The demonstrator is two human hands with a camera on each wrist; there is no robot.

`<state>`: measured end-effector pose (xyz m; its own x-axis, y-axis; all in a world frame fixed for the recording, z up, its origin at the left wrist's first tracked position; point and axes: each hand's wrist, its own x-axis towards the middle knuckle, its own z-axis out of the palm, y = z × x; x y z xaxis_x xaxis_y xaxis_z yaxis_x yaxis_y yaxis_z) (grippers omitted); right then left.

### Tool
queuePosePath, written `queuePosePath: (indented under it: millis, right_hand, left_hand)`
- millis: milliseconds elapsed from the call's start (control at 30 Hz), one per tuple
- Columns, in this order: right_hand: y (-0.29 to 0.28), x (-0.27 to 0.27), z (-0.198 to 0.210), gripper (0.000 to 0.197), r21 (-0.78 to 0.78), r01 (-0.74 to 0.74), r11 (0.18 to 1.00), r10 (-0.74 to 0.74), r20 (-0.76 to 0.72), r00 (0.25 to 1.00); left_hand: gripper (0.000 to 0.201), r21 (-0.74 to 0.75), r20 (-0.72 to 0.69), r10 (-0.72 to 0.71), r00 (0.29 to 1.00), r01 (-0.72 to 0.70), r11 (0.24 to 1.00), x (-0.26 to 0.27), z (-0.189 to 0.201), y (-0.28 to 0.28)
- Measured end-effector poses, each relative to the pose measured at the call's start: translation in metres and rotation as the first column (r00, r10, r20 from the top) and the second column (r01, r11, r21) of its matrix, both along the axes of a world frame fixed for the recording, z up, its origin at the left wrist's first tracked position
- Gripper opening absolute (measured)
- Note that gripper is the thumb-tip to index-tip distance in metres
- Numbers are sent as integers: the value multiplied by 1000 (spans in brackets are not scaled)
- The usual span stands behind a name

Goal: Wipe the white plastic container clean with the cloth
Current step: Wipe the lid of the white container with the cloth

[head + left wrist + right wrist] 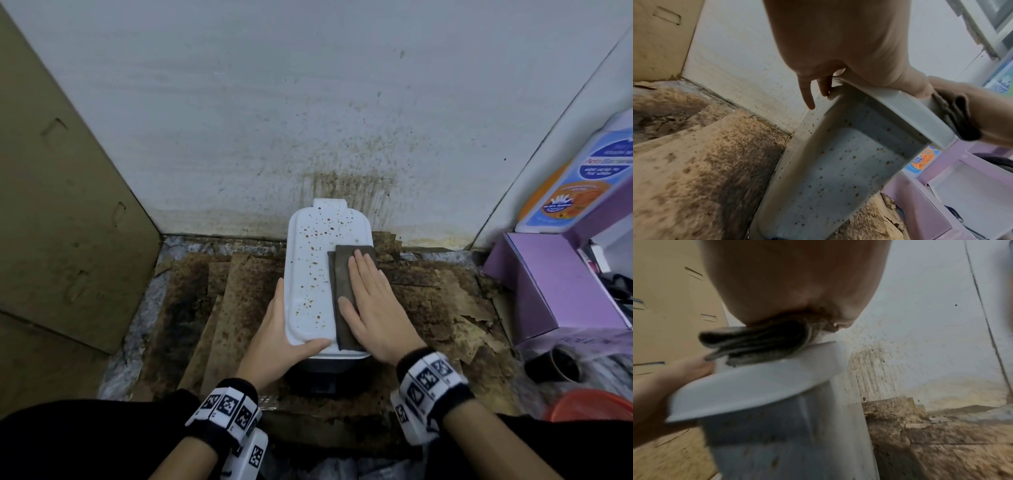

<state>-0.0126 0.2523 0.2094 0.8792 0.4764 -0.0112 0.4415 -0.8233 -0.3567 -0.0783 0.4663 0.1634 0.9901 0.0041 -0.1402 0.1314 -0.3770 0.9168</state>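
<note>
Right hand [371, 301] presses flat, fingers straight, on the folded dark cloth [346, 274] atop the white plastic container's [308, 267] lid; left hand [277, 332] grips its near-left rim. Brown spots cover the lid's bare left half. Stained cardboard [236, 291] surrounds it, wall [274, 120] close behind.

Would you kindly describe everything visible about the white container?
The white container is a tall, rounded-rectangular plastic tub standing on stained cardboard close to the spattered wall. Its flat top and its sides are dotted with brown specks. The left hand grips its near left edge, thumb on top. The right hand presses a folded dark cloth flat on the right side of the top.
</note>
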Motion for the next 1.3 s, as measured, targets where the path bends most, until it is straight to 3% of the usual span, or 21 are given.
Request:
queuePosePath:
  millis: [233,433,667,800,900,1100,1300]
  right_hand:
    - [5,74,10,69,-147,-65,987,58,-52,997]
    - [6,86,4,74,-200,-90,976,94,15,995]
    - [-2,31,0,67,-44,-80,996,80,9,997]
    - [-3,-30,-5,64,-60,-18,998,23,87,996]
    - [-2,-44,-10,64,-73,3,997,6,121,993]
    - [-3,-17,-5,67,-93,-54,994,60,63,996]
    - [2,56,-2,68,-79,-107,991,106,-16,994]
  left_hand:
    - [132,-50,12,-1,1000,2,999,-1,3,-1]
    - [126,-3,14,-10,1000,11,1000,-1,7,0]
    - [133,35,-10,-4,1000,5,999,-3,5,0]
    - [135,51,-15,17,1000,-16,999,-4,4,-2]
    - [132,52,-9,24,1000,-23,998,-4,4,-4]
    - [133,86,-1,44,999,-44,995,-3,2,-3]
    - [131,34,-11,35,999,-35,999,-2,3,-2]
